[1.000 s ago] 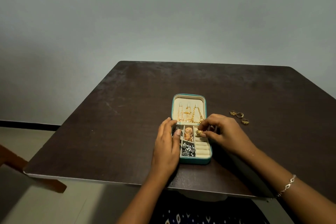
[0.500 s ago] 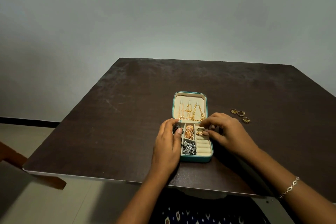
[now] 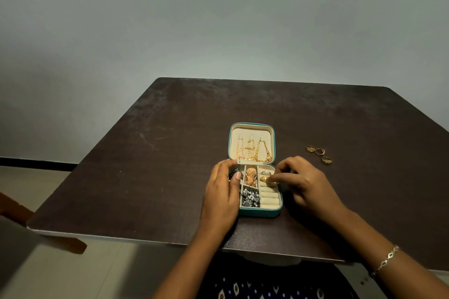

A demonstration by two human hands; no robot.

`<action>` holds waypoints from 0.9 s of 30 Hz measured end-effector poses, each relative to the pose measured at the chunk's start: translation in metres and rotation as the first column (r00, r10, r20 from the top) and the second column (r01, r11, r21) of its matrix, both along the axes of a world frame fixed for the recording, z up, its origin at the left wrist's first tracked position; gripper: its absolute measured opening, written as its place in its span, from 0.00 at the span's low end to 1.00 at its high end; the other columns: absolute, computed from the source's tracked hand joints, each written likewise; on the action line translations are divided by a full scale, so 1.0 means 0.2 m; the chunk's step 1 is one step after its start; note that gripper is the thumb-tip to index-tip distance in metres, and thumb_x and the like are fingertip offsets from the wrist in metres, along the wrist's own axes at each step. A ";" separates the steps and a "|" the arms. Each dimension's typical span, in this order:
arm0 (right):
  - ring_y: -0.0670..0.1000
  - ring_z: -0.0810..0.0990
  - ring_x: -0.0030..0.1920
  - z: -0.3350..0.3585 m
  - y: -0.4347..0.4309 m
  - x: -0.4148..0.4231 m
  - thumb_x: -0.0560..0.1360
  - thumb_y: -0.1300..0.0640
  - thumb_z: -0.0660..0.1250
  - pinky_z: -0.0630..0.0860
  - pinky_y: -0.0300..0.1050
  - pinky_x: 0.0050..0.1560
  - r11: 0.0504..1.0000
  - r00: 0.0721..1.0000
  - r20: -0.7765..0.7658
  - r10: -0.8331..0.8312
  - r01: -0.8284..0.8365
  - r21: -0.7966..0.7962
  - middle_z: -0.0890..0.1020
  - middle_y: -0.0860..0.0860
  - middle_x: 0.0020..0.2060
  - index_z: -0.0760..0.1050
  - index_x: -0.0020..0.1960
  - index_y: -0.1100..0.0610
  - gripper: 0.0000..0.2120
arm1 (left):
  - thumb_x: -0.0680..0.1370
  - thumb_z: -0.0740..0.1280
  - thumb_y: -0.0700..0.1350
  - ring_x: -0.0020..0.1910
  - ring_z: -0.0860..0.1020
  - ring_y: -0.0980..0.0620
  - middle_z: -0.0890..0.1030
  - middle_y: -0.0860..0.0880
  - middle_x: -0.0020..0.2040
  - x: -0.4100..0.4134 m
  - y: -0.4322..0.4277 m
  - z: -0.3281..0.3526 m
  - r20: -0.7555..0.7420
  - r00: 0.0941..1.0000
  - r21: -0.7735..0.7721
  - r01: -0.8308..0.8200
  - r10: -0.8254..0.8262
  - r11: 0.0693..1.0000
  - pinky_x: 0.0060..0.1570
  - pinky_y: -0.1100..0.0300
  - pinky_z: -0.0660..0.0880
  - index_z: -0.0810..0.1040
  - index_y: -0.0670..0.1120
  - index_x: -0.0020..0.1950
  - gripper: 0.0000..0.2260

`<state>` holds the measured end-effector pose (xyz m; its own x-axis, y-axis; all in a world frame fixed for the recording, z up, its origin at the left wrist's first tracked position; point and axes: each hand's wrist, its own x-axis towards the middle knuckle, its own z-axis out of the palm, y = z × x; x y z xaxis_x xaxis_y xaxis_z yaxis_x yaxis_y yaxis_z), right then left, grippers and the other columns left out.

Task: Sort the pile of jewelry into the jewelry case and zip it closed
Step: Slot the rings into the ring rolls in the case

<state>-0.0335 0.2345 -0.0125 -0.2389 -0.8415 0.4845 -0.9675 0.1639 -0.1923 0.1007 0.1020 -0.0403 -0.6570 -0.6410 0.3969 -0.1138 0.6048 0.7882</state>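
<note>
**Q:** Where is the jewelry case, and what are the hands doing?

**A:** The teal jewelry case point(image 3: 255, 212) lies open on the dark table point(image 3: 145, 177), close to the person. The left hand point(image 3: 222, 198) rests along its left edge, fingers fairly straight, steadying it. The right hand point(image 3: 305, 182) pinches a gold ring point(image 3: 264, 178) over the cream ring rolls point(image 3: 269, 194).

**Q:** How will the ring handle?

**A:** Likely light, hard and slippery. It is best pinched by its band and pressed between two rolls. Three loose rings point(image 3: 318, 152) lie well apart, to the right.
</note>
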 end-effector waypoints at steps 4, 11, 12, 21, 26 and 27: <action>0.51 0.78 0.42 -0.01 0.01 0.00 0.68 0.62 0.54 0.76 0.43 0.30 1.000 1.000 0.000 0.004 -0.004 -0.027 0.80 0.53 0.42 0.82 0.47 0.55 0.18 | 0.80 0.57 0.44 0.54 0.74 0.57 0.74 0.51 0.59 0.00 0.00 -0.01 -0.014 1.000 -0.007 -0.003 0.002 1.000 0.50 0.64 0.70 0.71 0.46 0.61 0.11; 0.46 0.73 0.46 -0.02 0.05 -0.04 0.68 0.66 0.56 0.77 0.45 0.38 0.993 0.992 0.124 0.029 -0.015 -0.113 0.79 0.51 0.44 0.79 0.50 0.56 0.17 | 0.78 0.56 0.50 0.56 0.73 0.57 0.74 0.49 0.61 0.00 0.00 0.00 -0.087 0.995 -0.053 -0.051 0.046 0.997 0.53 0.72 0.70 0.73 0.45 0.60 0.15; 0.46 0.73 0.46 -0.02 0.07 -0.05 0.69 0.66 0.57 0.77 0.46 0.38 0.993 0.991 0.128 0.030 -0.015 -0.119 0.79 0.51 0.44 0.79 0.51 0.55 0.16 | 0.77 0.56 0.50 0.57 0.73 0.56 0.74 0.48 0.61 0.01 0.01 0.00 -0.112 0.992 -0.127 -0.077 0.063 0.989 0.54 0.74 0.67 0.73 0.44 0.59 0.16; 0.44 0.77 0.44 -0.01 0.31 -0.19 0.74 0.45 0.61 0.76 0.39 0.42 0.996 0.984 0.168 -0.067 0.075 -0.045 0.80 0.48 0.43 0.80 0.47 0.55 0.15 | 0.76 0.60 0.45 0.58 0.71 0.49 0.76 0.44 0.56 -0.11 0.26 0.05 -0.231 0.969 -0.586 -0.065 -0.090 0.808 0.58 0.49 0.73 0.70 0.44 0.58 0.12; 0.45 0.77 0.41 0.00 0.34 -0.37 0.70 0.63 0.70 0.69 0.32 0.40 0.927 0.884 0.299 -0.360 0.375 0.008 0.78 0.47 0.41 0.81 0.46 0.54 0.07 | 0.75 0.60 0.45 0.59 0.71 0.49 0.77 0.43 0.56 -0.24 0.39 0.04 -0.148 0.980 -0.529 0.033 -0.130 0.848 0.59 0.48 0.73 0.68 0.44 0.60 0.14; 0.46 0.77 0.42 0.00 0.34 -0.41 0.70 0.62 0.70 0.69 0.33 0.40 0.917 0.873 0.291 -0.390 0.399 0.033 0.78 0.47 0.42 0.81 0.47 0.54 0.07 | 0.75 0.59 0.46 0.58 0.71 0.49 0.77 0.44 0.56 -0.26 0.42 0.04 -0.139 0.981 -0.534 0.041 -0.136 0.844 0.59 0.48 0.73 0.68 0.44 0.60 0.14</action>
<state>-0.1146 0.3023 -0.0128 -0.6798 -0.6359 0.3654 -0.7257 0.5113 -0.4604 0.0491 0.1861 -0.0319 -0.5954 -0.2461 0.7648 0.0632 0.9346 0.3499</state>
